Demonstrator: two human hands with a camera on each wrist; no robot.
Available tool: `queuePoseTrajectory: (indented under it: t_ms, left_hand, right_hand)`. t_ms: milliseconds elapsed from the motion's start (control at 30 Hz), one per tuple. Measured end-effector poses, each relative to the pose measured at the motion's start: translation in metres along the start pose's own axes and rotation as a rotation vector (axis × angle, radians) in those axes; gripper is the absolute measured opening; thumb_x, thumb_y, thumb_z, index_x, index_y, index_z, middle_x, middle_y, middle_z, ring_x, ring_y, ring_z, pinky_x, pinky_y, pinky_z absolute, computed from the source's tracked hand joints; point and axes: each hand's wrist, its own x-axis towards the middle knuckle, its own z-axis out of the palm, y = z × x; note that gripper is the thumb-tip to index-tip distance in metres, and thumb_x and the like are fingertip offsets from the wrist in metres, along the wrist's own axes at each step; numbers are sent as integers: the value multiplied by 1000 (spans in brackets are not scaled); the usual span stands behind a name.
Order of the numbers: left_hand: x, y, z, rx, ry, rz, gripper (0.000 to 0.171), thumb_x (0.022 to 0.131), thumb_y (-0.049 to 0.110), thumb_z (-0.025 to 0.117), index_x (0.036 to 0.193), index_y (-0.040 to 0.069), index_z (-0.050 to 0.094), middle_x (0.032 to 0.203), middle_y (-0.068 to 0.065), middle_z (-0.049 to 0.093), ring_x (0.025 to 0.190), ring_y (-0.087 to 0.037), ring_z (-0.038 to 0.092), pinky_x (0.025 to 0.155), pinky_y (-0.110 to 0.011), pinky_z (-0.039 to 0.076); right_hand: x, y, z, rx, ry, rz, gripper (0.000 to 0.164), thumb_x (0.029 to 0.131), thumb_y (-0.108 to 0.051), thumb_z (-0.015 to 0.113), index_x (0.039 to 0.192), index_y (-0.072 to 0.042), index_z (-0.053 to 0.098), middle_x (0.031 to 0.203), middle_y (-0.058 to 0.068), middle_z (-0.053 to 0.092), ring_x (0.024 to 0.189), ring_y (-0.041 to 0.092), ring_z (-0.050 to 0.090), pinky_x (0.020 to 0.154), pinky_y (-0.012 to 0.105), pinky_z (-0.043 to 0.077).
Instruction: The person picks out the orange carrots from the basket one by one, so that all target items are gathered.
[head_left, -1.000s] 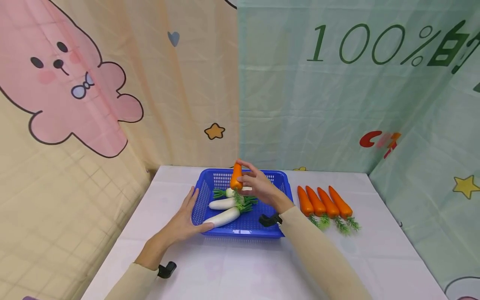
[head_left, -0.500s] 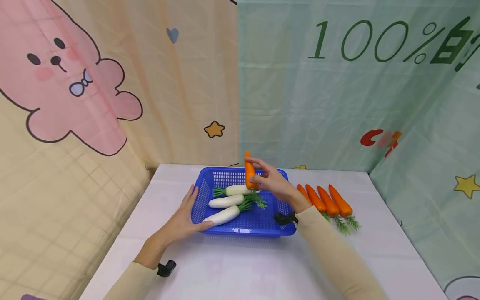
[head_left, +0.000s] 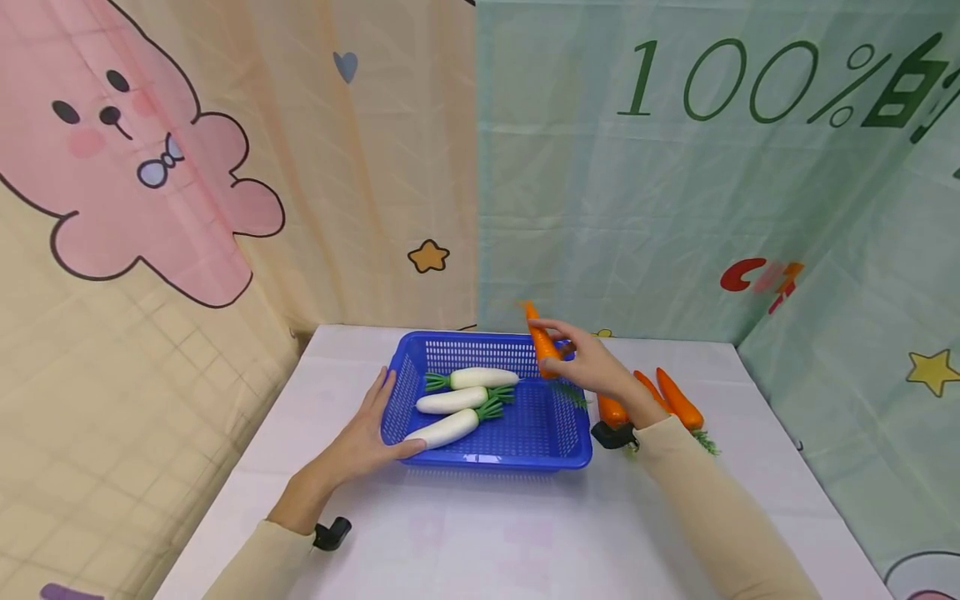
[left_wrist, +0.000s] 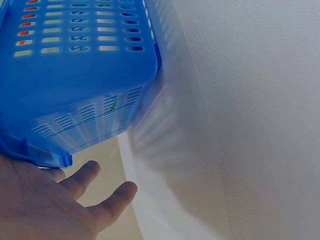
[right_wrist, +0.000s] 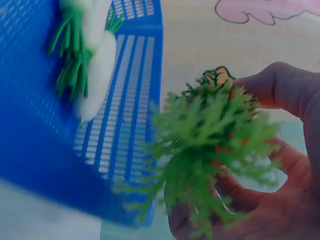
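Observation:
In the head view my right hand (head_left: 592,365) pinches an orange carrot (head_left: 545,348) above the right side of a blue plastic basket (head_left: 491,461). The carrot's tip points up; its feathery green top (right_wrist: 200,145) fills the middle of the right wrist view. My left hand (head_left: 362,440) rests against the basket's left rim, its fingers extended along the outside and the thumb at the near corner. Three white radishes (head_left: 452,400) with green stems lie side by side in the left part of the basket. The left wrist view shows the fingers (left_wrist: 114,202) stretched past the rim.
Right of the basket lie loose carrots (head_left: 679,400) in a row, partly hidden by my right wrist and sleeve. A white cloth covers the table (head_left: 465,533). Printed curtains (head_left: 375,167) hang behind it and at both sides.
My right hand has carried the carrot rightward, from above the radishes to the basket's right side. The left hand has stayed at the left rim, and the radishes have not moved.

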Motion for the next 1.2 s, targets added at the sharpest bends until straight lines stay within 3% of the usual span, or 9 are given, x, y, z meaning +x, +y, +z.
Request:
queuePoseTrajectory:
  t_ms: [167, 433, 700, 1200]
  left_hand:
    - [-1, 0, -1, -4, 17, 18, 141, 94, 64, 89, 189, 12, -2, 198, -19, -10, 181, -59, 8, 138, -84, 25]
    - [-2, -2, 0, -11, 13, 9, 142, 94, 63, 89, 189, 11, -2, 198, -19, -10, 181, -59, 6, 139, -84, 23]
    - [-2, -2, 1, -7, 9, 1, 141, 94, 64, 88, 189, 13, -3, 198, -19, -11, 181, -59, 6, 138, -84, 23]
    - [2, 0, 1, -5, 6, -2, 139, 96, 62, 88, 189, 13, -3, 198, -19, -11, 181, -58, 6, 137, -85, 24]
  right_hand:
    - [-11, 11, -15, -114, 50, 28, 70, 109, -20, 75, 175, -25, 54, 163, 22, 65, 124, 38, 70, 94, 41, 65]
    - [-27, 32, -35, -203, 91, 36, 71, 105, -12, 74, 174, -18, 55, 158, 26, 67, 114, 39, 69, 77, 37, 61]
    - [-44, 57, -55, -237, 95, 133, 71, 110, -17, 73, 177, -18, 51, 165, 31, 61, 133, 51, 69, 98, 56, 71]
    - [-82, 115, -94, -265, 112, 285, 75, 112, -16, 71, 180, -6, 40, 167, 41, 52, 141, 63, 62, 111, 71, 66]
